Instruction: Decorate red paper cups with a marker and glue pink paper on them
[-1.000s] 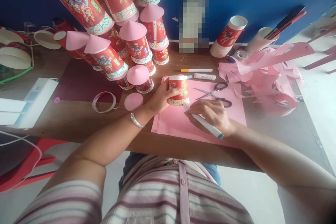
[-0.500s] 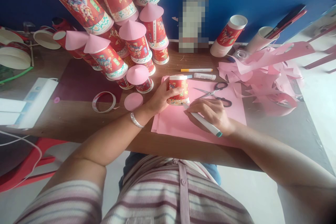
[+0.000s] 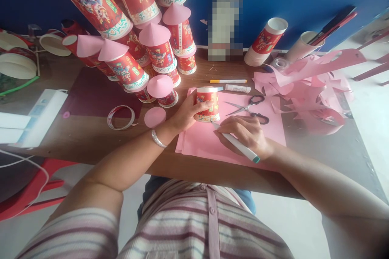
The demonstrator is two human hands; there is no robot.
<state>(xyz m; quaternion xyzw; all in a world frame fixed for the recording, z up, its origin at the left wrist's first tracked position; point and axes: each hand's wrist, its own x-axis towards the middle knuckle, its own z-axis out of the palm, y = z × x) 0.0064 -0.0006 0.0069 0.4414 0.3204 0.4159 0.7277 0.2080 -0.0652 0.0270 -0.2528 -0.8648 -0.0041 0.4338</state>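
Note:
My left hand [image 3: 189,110] is wrapped round a red paper cup [image 3: 207,109] with a printed figure, its thumb across the front. Coloured squiggles run along the cup's pale lower band. In my right hand [image 3: 247,134] is a white marker with a green end [image 3: 240,147], gripped like a pen, its tip close to the cup's bottom edge; whether it touches, I cannot tell. Both hands are over pink paper sheets [image 3: 200,141]. Black-handled scissors [image 3: 249,108] lie spread on the paper, just beyond my right hand.
Stacked red cups with pink cone tops [image 3: 154,48] rise at the back left. A tape roll [image 3: 120,117] and a pink disc [image 3: 155,117] lie left. Behind are a yellow marker [image 3: 228,81] and a glue stick [image 3: 238,88]. Pink paper scraps [image 3: 316,77] heap at right, near a pen holder [image 3: 300,46].
The marker's green end has shifted slightly right and down, while its tip stays by the cup's lower band. My left hand still holds the cup in the same place.

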